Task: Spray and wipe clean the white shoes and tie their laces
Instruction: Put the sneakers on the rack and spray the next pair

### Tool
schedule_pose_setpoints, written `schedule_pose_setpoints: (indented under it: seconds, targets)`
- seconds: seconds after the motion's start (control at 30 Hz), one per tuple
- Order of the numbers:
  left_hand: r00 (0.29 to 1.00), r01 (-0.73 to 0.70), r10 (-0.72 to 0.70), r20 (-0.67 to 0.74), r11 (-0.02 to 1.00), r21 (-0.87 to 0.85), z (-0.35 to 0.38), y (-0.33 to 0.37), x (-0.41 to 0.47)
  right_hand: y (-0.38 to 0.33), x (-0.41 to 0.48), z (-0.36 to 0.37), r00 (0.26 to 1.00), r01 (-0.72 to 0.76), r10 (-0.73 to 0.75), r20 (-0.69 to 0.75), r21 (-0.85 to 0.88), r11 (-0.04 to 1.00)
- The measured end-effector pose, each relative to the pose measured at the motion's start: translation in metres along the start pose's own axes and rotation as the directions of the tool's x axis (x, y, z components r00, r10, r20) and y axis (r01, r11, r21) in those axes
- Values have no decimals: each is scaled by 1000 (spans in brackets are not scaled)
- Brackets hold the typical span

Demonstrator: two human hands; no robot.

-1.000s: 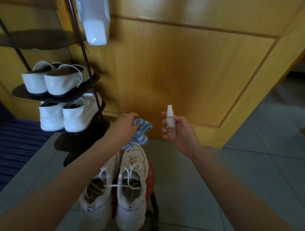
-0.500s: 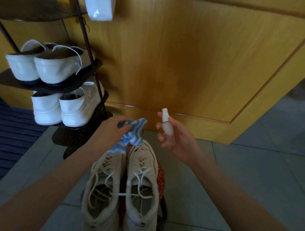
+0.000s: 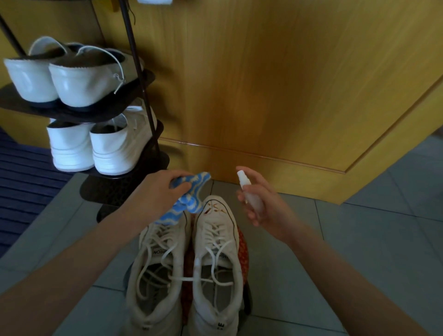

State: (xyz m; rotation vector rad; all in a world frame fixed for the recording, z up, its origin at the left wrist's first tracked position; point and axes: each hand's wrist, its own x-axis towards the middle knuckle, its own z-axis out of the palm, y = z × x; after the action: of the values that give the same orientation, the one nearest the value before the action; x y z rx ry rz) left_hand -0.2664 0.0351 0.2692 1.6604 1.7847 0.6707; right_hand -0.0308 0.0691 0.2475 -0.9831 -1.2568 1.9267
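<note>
- Both white shoes lose their heels past the bottom edge.
- The left one's toe is hidden under the striped cloth bunched in the left hand.
- The spray bottle has its base buried in the right hand.
- The red patterned thing beneath the shoes shows only slivers, so I cannot tell what it is.
- The white thing at the top edge is nearly all cut off.

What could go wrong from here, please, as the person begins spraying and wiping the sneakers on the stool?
1. A loose lace crosses between the two sneakers; lifting one could drag the other off the stool.
2. The sneakers seem to overhang the small stool, so pressing with the cloth in the left hand might tip them.
3. The spray bottle in the right hand sits near the wooden panel; stray mist may land there.
</note>
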Motion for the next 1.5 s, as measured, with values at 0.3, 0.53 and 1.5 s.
schedule_pose_setpoints:
  seconds: [0.3, 0.53, 1.5]
  targets:
    - [999, 30, -29, -25, 999, 13, -2, -9, 6, 5, 6, -2, 1000, 22, -21, 7, -384, 923]
    - [992, 75, -72, -102, 997, 25, -14, -11, 9, 16, 33, 0, 975, 204, -171, 143, -880, 429]
    - [990, 106, -104, -92, 994, 14, -20, -13, 2, -2, 57, 18, 943, 298, -107, 316, -942, -153]
